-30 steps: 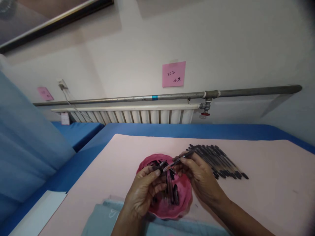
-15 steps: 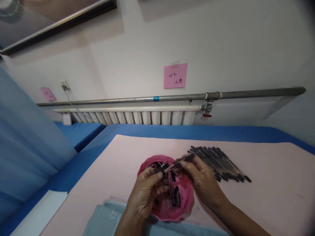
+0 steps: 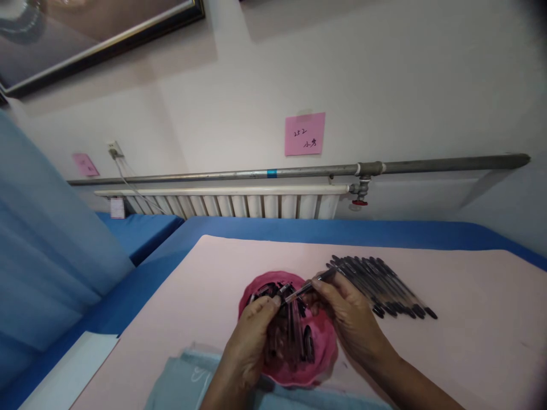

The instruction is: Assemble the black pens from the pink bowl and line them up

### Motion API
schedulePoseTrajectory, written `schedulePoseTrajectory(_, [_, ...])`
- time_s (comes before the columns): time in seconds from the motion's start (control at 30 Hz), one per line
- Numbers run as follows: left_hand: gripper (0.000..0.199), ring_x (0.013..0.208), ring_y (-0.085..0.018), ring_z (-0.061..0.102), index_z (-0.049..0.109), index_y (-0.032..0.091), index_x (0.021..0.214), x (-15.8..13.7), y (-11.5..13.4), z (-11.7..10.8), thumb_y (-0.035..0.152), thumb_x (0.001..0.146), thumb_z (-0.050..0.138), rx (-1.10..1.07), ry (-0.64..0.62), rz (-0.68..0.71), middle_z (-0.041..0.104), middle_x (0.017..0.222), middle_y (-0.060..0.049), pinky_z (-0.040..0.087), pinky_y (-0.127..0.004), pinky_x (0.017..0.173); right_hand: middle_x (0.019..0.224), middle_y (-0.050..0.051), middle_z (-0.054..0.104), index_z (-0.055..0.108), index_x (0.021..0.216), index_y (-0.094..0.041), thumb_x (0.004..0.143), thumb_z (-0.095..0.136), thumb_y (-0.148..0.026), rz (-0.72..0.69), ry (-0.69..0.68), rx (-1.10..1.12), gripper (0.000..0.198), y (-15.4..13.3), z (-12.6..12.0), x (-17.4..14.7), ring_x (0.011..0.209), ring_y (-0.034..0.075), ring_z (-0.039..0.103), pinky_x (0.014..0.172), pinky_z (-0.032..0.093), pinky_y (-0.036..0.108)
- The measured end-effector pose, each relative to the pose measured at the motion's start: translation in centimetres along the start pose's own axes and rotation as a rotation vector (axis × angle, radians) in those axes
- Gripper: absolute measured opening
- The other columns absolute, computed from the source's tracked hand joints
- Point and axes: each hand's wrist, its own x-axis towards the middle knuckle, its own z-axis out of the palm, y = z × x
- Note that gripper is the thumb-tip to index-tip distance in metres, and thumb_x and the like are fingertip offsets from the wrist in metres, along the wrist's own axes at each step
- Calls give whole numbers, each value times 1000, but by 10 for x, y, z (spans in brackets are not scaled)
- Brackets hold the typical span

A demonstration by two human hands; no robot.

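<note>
Over a pink bowl, my right hand pinches a slim pen with a clear barrel and a dark upper end. The pen slants down to the left, its pale lower end close to my left fingertips. My left hand is closed, thumb against fingers, on something small and dark that I cannot make out. Inside the bowl lie clear tubes and several dark pen parts, partly hidden by my hands. To the right, a row of dark-capped pens lies side by side on the pink sheet.
The pink sheet covers a blue padded bed. A folded blue-green cloth lies at the near edge, partly under the bowl. White paper is at the left. Behind stand a radiator and a pipe with a red-handled valve.
My left fingers have shifted slightly and closed further around the small dark piece by the pen's lower end. My right hand keeps the pen almost where it was.
</note>
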Motion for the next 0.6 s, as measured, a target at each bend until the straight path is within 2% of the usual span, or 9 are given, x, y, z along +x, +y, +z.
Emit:
schedulePoseTrajectory(0.07, [28, 43, -6, 47, 56, 15, 69, 0, 1, 0, 33, 63, 77, -2, 19, 14, 54, 54, 5, 37, -17, 43, 63, -1, 61, 59, 74, -20, 73, 69, -37, 6, 9, 12, 20, 0, 0, 0, 55, 13, 55, 53, 45, 25])
schedulePoseTrajectory(0.13, [30, 44, -6, 49, 58, 15, 77, -1, 3, -1, 30, 61, 79, -2, 17, 42, 57, 58, 4, 38, -17, 42, 63, -2, 61, 59, 75, -20, 72, 70, -37, 7, 16, 24, 21, 0, 0, 0, 54, 12, 55, 53, 45, 25])
schedulePoseTrajectory(0.2, [32, 44, -7, 50, 59, 15, 83, -1, 4, -1, 36, 66, 75, 10, 0, 30, 59, 61, 2, 40, -18, 42, 63, -2, 62, 59, 75, -19, 72, 70, -37, 4, 14, 23, 21, 0, 0, 1, 53, 12, 54, 53, 45, 25])
schedulePoseTrajectory(0.3, [33, 39, -7, 46, 57, 14, 77, 1, 0, -3, 46, 74, 65, 17, -40, -35, 54, 53, 2, 37, -19, 39, 63, -3, 62, 59, 76, -19, 73, 69, -36, 5, -14, 14, 20, 0, -1, 1, 54, 11, 55, 54, 45, 24])
schedulePoseTrajectory(0.4, [30, 38, -6, 43, 54, 15, 70, 2, -3, -3, 40, 71, 70, 11, -43, -27, 51, 50, 4, 35, -18, 38, 62, -2, 61, 58, 74, -19, 73, 69, -36, 10, -22, 28, 21, 0, 0, 0, 56, 12, 56, 53, 45, 23])
schedulePoseTrajectory(0.5, [29, 37, -6, 44, 54, 16, 71, 1, -2, -3, 34, 65, 76, 52, -19, 11, 53, 50, 5, 35, -17, 37, 62, -2, 61, 58, 73, -18, 72, 70, -36, 27, -9, 38, 22, -2, 1, 0, 56, 12, 56, 53, 45, 24])
schedulePoseTrajectory(0.6, [31, 38, -8, 47, 55, 16, 76, -1, -1, -2, 39, 67, 73, 70, -38, -7, 56, 52, 3, 37, -18, 37, 64, -2, 61, 58, 74, -18, 71, 70, -37, 27, 0, 32, 22, -3, 2, 0, 56, 12, 55, 52, 44, 23])
